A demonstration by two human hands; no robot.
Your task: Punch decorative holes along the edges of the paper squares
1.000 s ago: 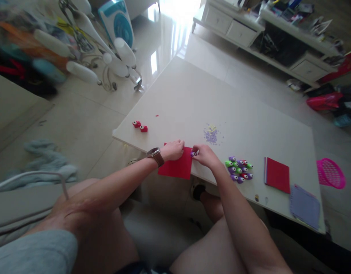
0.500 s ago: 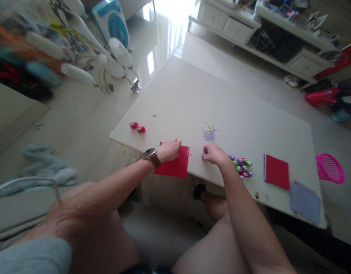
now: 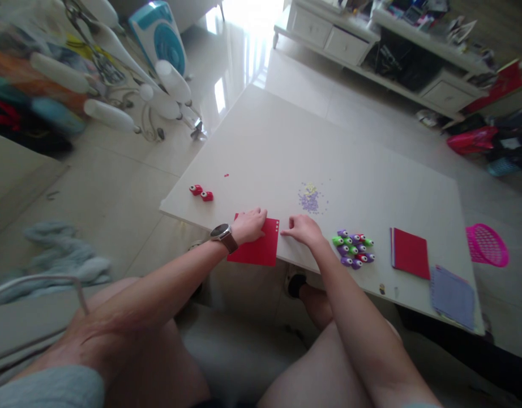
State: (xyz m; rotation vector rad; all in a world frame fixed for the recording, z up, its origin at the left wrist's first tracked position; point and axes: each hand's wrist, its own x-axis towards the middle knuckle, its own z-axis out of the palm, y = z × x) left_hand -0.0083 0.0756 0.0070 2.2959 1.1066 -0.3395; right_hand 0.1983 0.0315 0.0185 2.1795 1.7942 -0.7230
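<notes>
My left hand [image 3: 249, 225] lies on a red sheet of paper [image 3: 261, 249], fingers spread and pressing it to the table. The sheet juts past the table's front edge. Along its right side runs a short row of small punched holes. Just right of it, my right hand [image 3: 304, 229] is curled, with a digit stretched toward the paper's edge at the tabletop. Whatever its fingers hold, if anything, is hidden. Purple, green and red craft punches [image 3: 353, 249] stand grouped to the right of this hand.
Purple and yellow paper bits [image 3: 310, 198] lie beyond my right hand. Two red craft punches [image 3: 201, 192] and red bits [image 3: 226, 175] are at left. A stack of red paper [image 3: 410, 253], a purple pad [image 3: 452, 297] and a pink basket [image 3: 488, 245] are at right.
My right hand has moved left toward the red paper. The small purple punch seen at its fingers before no longer shows. The left hand stays on the sheet; the view has shifted slightly.
</notes>
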